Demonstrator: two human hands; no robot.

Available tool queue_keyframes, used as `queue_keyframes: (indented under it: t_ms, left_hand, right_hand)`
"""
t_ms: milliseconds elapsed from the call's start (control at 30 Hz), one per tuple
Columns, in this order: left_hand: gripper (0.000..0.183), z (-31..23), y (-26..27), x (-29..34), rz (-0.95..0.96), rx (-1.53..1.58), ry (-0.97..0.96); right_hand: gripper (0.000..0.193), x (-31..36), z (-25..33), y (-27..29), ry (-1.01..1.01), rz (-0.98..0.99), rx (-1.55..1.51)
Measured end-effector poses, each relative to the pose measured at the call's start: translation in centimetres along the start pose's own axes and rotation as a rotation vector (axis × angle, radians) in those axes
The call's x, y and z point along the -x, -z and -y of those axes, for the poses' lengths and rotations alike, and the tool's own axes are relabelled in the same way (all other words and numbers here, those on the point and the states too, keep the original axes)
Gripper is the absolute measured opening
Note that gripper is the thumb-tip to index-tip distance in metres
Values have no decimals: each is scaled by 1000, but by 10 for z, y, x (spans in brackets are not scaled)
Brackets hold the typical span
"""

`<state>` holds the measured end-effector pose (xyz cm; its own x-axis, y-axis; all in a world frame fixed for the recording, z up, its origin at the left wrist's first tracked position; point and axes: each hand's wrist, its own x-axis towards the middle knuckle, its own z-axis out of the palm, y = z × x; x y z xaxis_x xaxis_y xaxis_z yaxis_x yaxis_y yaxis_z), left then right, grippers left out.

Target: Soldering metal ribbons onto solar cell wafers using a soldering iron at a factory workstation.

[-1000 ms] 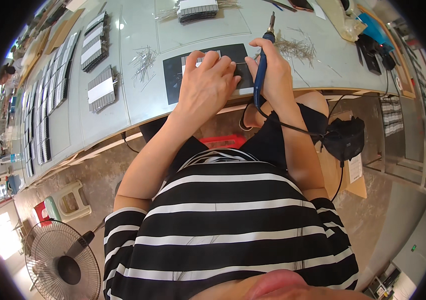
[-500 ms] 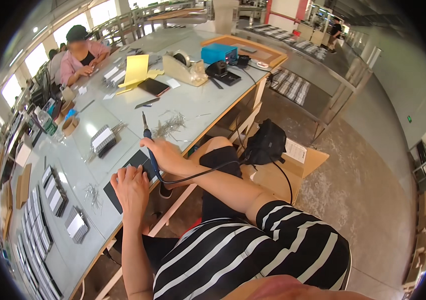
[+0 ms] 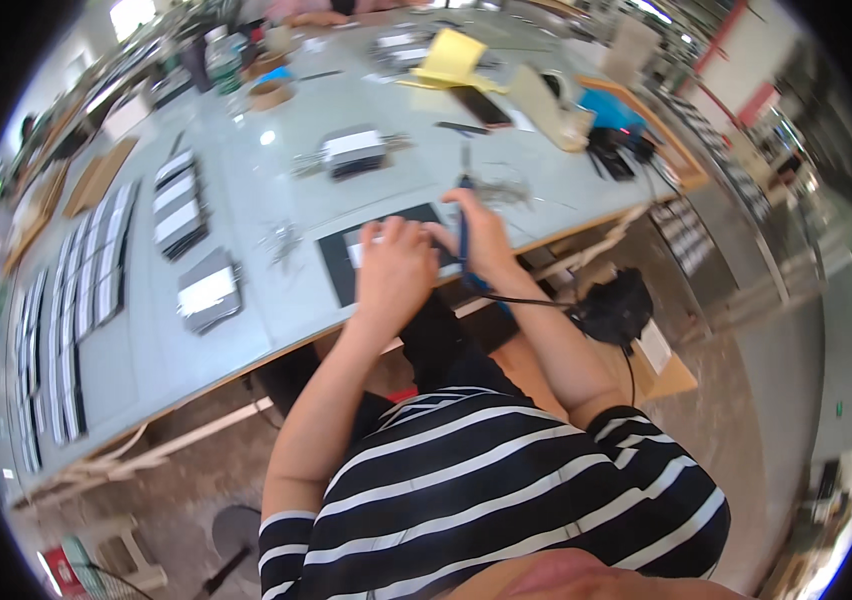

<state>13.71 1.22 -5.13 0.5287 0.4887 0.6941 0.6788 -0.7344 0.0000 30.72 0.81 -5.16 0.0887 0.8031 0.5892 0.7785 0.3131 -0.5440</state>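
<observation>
My right hand [image 3: 483, 235] is closed around the blue handle of a soldering iron [image 3: 464, 222], its metal tip pointing away from me. A dark cord trails from the handle's near end. Beside it, my left hand [image 3: 396, 262] rests with bent fingers on a black mat [image 3: 338, 272] at the table's near edge. A flat light-grey piece [image 3: 354, 246] shows at those fingertips, mostly hidden under the hand. Past the right hand lies a loose heap of thin wire pieces [image 3: 506, 190]. Beyond the mat sits a stack of flat grey-and-white pieces [image 3: 354, 150] with wires sticking out.
More stacks [image 3: 210, 290] and long rows [image 3: 94, 265] of flat pieces cover the table's left. Another wire heap [image 3: 281, 243] lies left of the mat. Farther off are a phone [image 3: 480, 105], yellow paper [image 3: 451, 60], a tape dispenser [image 3: 554, 108] and a blue box [image 3: 606, 108]. A black bag [image 3: 614, 306] stands at right.
The view has swung left, so the table and hands appear farther right. My right hand still grips the soldering iron. The light-grey piece now shows by my left fingertips.
</observation>
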Motion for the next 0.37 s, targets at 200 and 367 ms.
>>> queue_keyframes:
  t_ms: [200,367]
  left_hand:
    - [17,-5,-1,4,15,55,-16]
    - [19,-4,0,4,40,89,-38]
  right_hand:
    - [36,6,-5,1,-53,55,45]
    - [32,10,-10,1,-95,67,2]
